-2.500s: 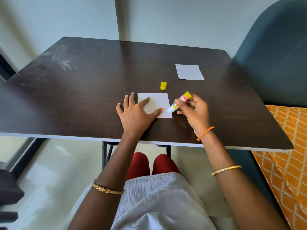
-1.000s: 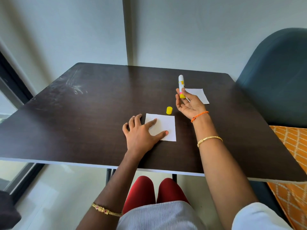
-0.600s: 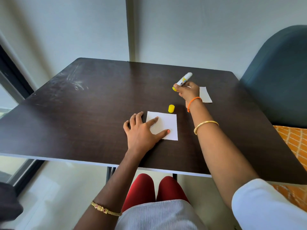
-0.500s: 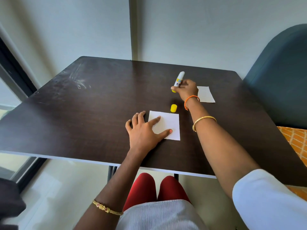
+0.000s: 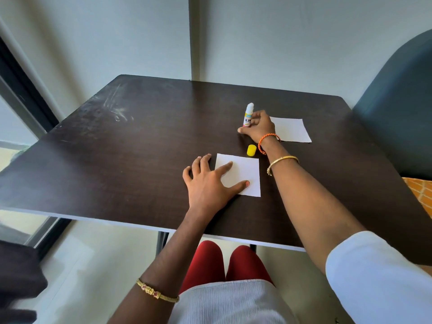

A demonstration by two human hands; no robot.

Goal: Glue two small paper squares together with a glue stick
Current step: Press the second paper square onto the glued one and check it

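A white paper square [image 5: 245, 174] lies on the dark table [image 5: 131, 155]. My left hand [image 5: 208, 183] rests flat with spread fingers, forefinger and thumb pressing the paper's left part. Farther back, my right hand [image 5: 258, 126] grips an uncapped glue stick [image 5: 248, 114], standing upright with its base on the table. Its yellow cap [image 5: 251, 150] sits between the two hands, just behind the near paper. A second white paper square [image 5: 292, 129] lies right of my right hand, its left edge hidden by the hand.
A dark teal chair back [image 5: 402, 108] stands at the table's right side, with an orange patterned cushion [image 5: 420, 195] below it. A grey wall runs close behind the table. A dark window frame [image 5: 21, 90] is at the left.
My right hand has carried the glue stick from the near paper to the back of the table and stood it upright, base down. My left hand has stayed on the near paper.
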